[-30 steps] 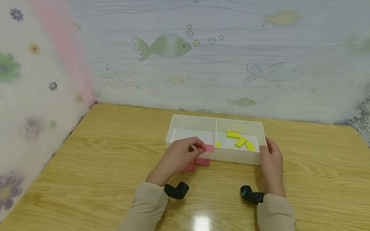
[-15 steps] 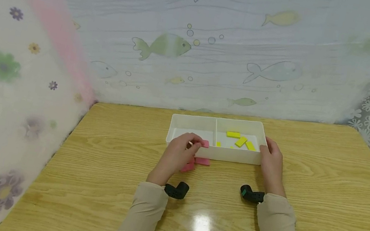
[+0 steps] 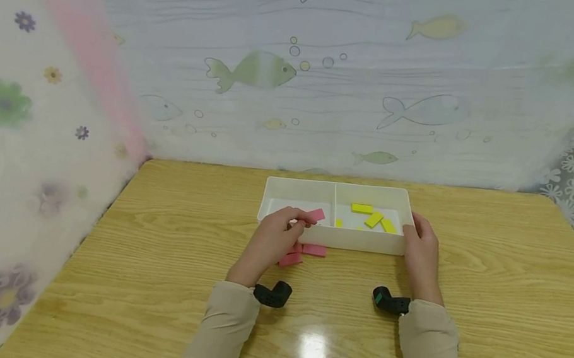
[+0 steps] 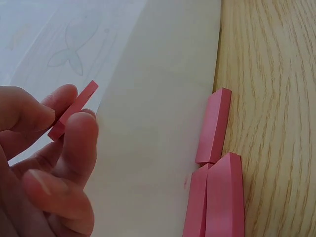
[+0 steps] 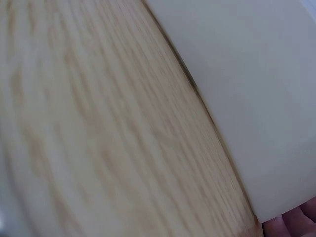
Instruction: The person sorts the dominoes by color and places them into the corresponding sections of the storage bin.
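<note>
Held a pink block (image 3: 318, 214) pinched in the left hand (image 3: 272, 237), at the left compartment (image 3: 297, 191) of the white box (image 3: 340, 238)! Gripped that box with the right hand (image 3: 421, 255). Saw yellow blocks (image 3: 374, 220) past the divider (image 3: 334, 205), two half-hidden by the front wall (image 3: 362, 240); spotted pink pieces (image 3: 314, 250) on the table (image 3: 336, 293).

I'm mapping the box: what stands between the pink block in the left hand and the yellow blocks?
In the head view, the thin white divider stands between the held pink block and the yellow blocks.
</note>
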A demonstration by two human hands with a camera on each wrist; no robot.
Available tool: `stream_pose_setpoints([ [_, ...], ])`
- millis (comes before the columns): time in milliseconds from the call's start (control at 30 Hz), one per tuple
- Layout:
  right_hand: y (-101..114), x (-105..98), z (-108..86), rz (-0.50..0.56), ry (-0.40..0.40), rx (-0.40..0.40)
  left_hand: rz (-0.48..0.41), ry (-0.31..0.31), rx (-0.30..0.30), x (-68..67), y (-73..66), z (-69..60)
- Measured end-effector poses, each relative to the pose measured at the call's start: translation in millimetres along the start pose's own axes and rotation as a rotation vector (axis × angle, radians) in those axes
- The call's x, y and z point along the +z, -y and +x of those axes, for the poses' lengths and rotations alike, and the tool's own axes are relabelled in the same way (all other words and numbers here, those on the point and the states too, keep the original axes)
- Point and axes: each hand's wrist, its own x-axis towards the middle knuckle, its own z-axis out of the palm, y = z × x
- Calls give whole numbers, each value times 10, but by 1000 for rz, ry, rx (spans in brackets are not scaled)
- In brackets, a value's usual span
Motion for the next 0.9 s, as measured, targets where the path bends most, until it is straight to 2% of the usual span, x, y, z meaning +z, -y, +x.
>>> stream_pose_setpoints([
  [67,1,1,1,0,-1,-1,-25,1,-1,4,9,4],
  [200,5,3,0,4,-6,-2,-9,-35,39,5,29,15],
  [300,11,5,-2,5,-8,4,-16,-53,42,3,33,16],
  [433,16,3,0,1,-6,8,-28,-49,19,0,35,14],
  [600,23,0,-7,9,-3,12,3,-34,4,-3,55,17],
  [900,24,4,4,12,-6,8,-26,-1,-30,0,74,16],
])
